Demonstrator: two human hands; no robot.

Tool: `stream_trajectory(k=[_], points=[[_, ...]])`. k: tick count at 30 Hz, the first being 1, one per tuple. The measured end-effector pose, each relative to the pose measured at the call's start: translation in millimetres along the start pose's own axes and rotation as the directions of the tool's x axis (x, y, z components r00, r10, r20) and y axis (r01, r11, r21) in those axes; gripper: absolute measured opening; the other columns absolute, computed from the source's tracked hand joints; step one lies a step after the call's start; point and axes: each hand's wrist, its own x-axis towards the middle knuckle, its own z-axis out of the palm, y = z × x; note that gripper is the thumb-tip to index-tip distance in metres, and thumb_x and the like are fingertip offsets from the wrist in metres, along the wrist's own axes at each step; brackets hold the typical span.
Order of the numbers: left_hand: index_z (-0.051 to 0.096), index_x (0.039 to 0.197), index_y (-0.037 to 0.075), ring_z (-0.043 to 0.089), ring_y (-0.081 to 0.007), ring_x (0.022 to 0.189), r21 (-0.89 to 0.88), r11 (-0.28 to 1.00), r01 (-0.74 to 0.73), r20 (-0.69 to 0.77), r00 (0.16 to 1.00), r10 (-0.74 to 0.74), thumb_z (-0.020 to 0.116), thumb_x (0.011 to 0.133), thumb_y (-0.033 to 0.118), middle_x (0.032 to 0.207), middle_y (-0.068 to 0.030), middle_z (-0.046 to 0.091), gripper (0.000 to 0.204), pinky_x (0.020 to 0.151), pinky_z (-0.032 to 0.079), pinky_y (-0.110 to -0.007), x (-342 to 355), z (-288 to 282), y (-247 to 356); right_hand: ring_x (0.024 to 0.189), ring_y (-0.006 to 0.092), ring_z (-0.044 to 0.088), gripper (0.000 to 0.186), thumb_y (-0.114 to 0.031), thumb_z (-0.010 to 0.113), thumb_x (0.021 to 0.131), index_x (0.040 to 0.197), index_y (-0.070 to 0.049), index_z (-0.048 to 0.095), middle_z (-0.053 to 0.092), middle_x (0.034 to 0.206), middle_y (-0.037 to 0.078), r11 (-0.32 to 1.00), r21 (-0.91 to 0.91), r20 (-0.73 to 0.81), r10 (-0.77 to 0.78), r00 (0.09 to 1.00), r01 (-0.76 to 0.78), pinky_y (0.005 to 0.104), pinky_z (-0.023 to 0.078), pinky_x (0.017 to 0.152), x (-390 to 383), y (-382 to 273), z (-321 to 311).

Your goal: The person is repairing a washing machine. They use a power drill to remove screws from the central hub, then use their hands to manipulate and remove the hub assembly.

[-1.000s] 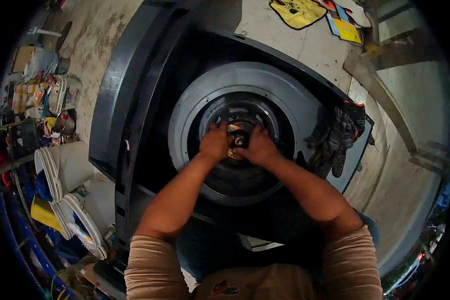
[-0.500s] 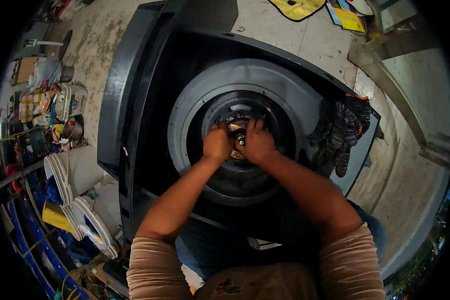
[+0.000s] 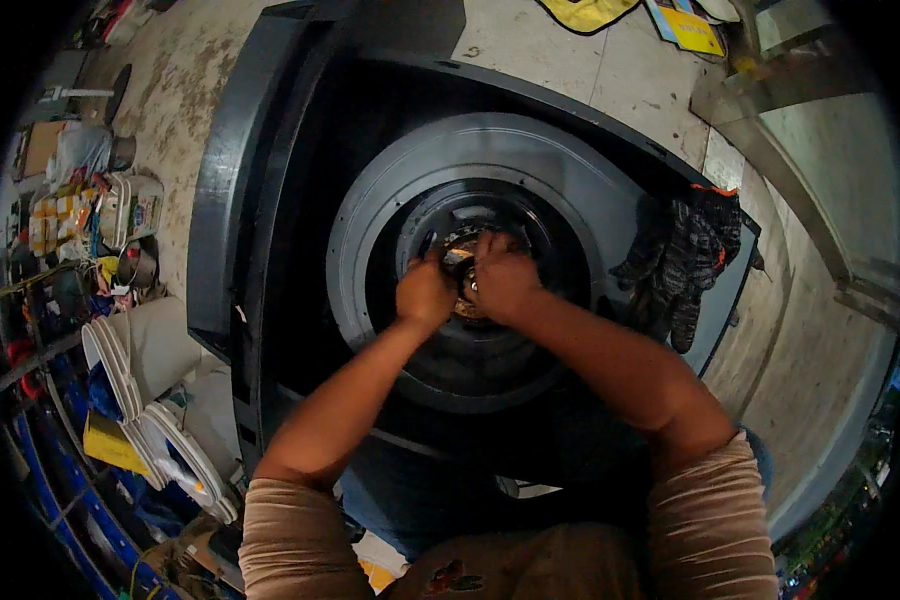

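A dark grey appliance cabinet (image 3: 232, 150) lies in front of me, with a wide grey ring (image 3: 370, 215) framing its round opening. Inside sits a black round drum-like part (image 3: 440, 375), and at its middle is a hub (image 3: 473, 284) with a shiny metal end and brownish-gold patches around it. My left hand (image 3: 427, 294) is at the hub's left side, fingers curled down into the recess. On the other side, my right hand (image 3: 506, 278) bends its fingers over the hub's upper right. Both hands are closed; their fingertips and whatever they grip are hidden.
Dark knit gloves (image 3: 685, 260) with orange cuffs lie on the cabinet's right side. White buckets (image 3: 155, 340), a yellow box (image 3: 113, 442) and mixed clutter stand at left. A yellow cloth-like item (image 3: 585, 12) is on the floor beyond, and a pale metal frame (image 3: 800, 190) stands at right.
Both hands stay at the hub. The right hand has shifted slightly inward over it, and the left has moved a little left and down. The whole view has shifted slightly.
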Motion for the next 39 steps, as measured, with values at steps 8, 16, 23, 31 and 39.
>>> stream_trajectory(k=[8, 16, 23, 31, 39], points=[[0.05, 0.124, 0.006, 0.062, -0.043, 0.087, -0.066, 0.997, 0.034, -0.052, 0.998, -0.037, 0.059, 0.081, 0.02, 0.103, -0.0269, 0.058, 0.046, 0.077, 0.05, -0.049, -10.8, -1.5, 7.2, 0.101, 0.0318, 0.058, 0.083, -0.048, 0.064, 0.077, 0.129, 0.01, 0.036, 0.05, 0.116, 0.028, 0.994, -0.091, 0.046, -0.051, 0.998, 0.055, 0.036, 0.055, 0.073, 9.0, 1.9, 5.5], [0.048, 0.125, 0.006, 0.061, -0.0411, 0.092, -0.024, 1.0, 0.006, -0.018, 1.0, -0.006, 0.064, 0.079, 0.018, 0.105, -0.0271, 0.058, 0.05, 0.078, 0.05, -0.048, -9.1, 2.6, 2.9, 0.096, 0.0314, 0.06, 0.075, -0.04, 0.069, 0.073, 0.121, 0.011, 0.041, 0.055, 0.104, 0.023, 0.998, -0.008, -0.019, -0.067, 0.998, 0.067, 0.0353, 0.054, 0.073, 6.1, 2.4, 3.1], [0.042, 0.131, 0.005, 0.06, -0.0399, 0.101, -0.131, 0.984, -0.123, 0.022, 0.992, 0.127, 0.073, 0.073, 0.021, 0.11, -0.0268, 0.059, 0.068, 0.086, 0.049, -0.044, 2.5, 4.3, -18.4, 0.093, 0.0309, 0.064, 0.079, -0.029, 0.072, 0.075, 0.132, 0.011, 0.034, 0.057, 0.109, 0.028, 0.984, 0.048, 0.176, -0.176, 0.969, 0.17, 0.0398, 0.054, 0.076, -15.7, 21.5, -96.9], [0.032, 0.14, 0.007, 0.059, -0.0411, 0.102, 0.107, 0.981, -0.163, 0.14, 0.979, 0.148, 0.073, 0.076, 0.025, 0.111, -0.0265, 0.06, 0.079, 0.086, 0.048, -0.045, -8.4, -36.1, 17.2, 0.083, 0.0257, 0.065, 0.037, -0.007, 0.062, 0.08, 0.115, 0.002, 0.053, 0.061, 0.095, 0.017, 0.824, 0.455, -0.542, -0.044, 0.839, 0.337, 0.0334, 0.052, 0.07, -142.6, 119.2, -209.1], [0.033, 0.14, 0.01, 0.056, -0.0393, 0.108, 0.221, 0.928, -0.3, 0.204, 0.945, 0.257, 0.076, 0.072, 0.022, 0.12, -0.0244, 0.055, 0.082, 0.089, 0.048, -0.044, -20.6, -40.9, 27.9, 0.085, 0.0292, 0.062, 0.037, 0.0, 0.061, 0.076, 0.112, -0.003, 0.055, 0.058, 0.099, 0.014, 0.802, 0.32, -0.681, -0.176, 0.711, 0.505, 0.0365, 0.052, 0.071, -165.0, 137.0, -159.2]])
